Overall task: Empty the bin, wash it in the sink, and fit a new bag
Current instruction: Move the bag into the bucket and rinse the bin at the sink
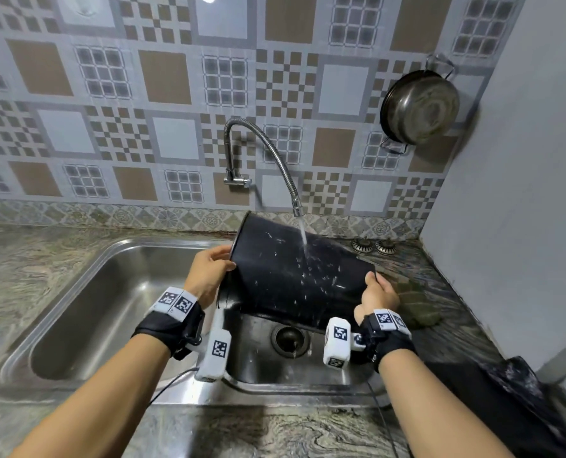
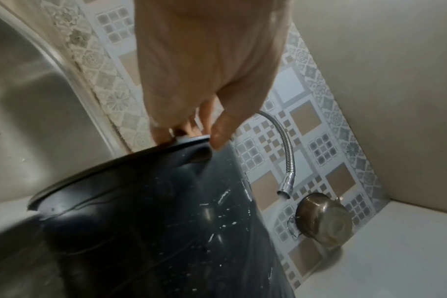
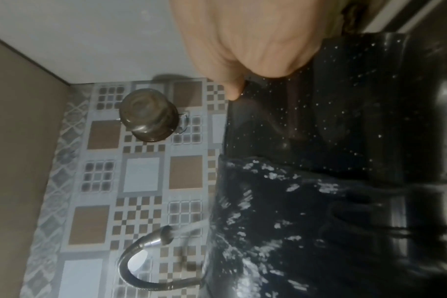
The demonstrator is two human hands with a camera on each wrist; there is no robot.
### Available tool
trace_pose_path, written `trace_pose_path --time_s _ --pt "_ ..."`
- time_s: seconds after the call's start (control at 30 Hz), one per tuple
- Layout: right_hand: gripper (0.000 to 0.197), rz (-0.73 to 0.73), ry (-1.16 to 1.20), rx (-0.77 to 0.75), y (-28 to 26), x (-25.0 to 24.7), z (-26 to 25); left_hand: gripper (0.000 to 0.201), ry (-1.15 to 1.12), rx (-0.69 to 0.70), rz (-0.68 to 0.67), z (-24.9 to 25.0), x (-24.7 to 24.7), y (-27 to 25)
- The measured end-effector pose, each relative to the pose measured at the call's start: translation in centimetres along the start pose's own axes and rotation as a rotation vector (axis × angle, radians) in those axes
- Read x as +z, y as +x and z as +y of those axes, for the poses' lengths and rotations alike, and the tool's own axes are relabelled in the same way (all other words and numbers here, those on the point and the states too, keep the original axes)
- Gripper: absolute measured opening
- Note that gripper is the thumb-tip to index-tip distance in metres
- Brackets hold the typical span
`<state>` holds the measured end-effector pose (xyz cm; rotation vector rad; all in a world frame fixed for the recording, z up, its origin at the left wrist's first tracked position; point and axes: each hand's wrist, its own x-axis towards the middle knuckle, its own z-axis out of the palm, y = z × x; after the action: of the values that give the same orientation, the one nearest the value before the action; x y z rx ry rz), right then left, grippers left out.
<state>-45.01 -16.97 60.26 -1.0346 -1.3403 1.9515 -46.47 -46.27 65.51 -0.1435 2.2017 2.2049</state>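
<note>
Two hands hold the black plastic bin (image 1: 295, 272) on its side over the steel sink (image 1: 116, 292). At left, our left hand (image 1: 209, 272) pinches the open rim, thumb outside, fingers (image 2: 166, 131) inside. Centre, the flexible tap (image 1: 275, 160) streams onto the wall. At right, our right hand (image 1: 379, 297) curls round the base edge. We judge it light, stiff, and slick when wet; rim and base edge offer the surest purchase.

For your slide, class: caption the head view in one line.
Both hands, left hand and right hand, hold the black bin tilted over the sink under the running tap.
</note>
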Motion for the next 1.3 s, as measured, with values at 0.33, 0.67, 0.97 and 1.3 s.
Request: trace_pose_path --time_s 0.33,0.67,0.97,1.3 --pt "0.042 -0.234 -0.326 0.261 2.4 -2.6 1.2 0.034 0.037 0.184 -0.104 1.6 0.1 0.2" --pt "0.045 -0.376 -0.260 0.108 3.9 -0.9 0.5 0.017 -0.073 0.293 0.133 1.0 2.1 0.3" --pt "0.047 -0.325 -0.580 -0.535 2.5 -3.4 -1.7 0.019 -0.361 0.151 0.434 -0.9 4.9 0.9" --pt "0.035 -0.356 -0.488 -0.747 3.1 -2.6 -6.9 0.027 -0.287 -0.028 0.302 -3.6 6.1 0.4"
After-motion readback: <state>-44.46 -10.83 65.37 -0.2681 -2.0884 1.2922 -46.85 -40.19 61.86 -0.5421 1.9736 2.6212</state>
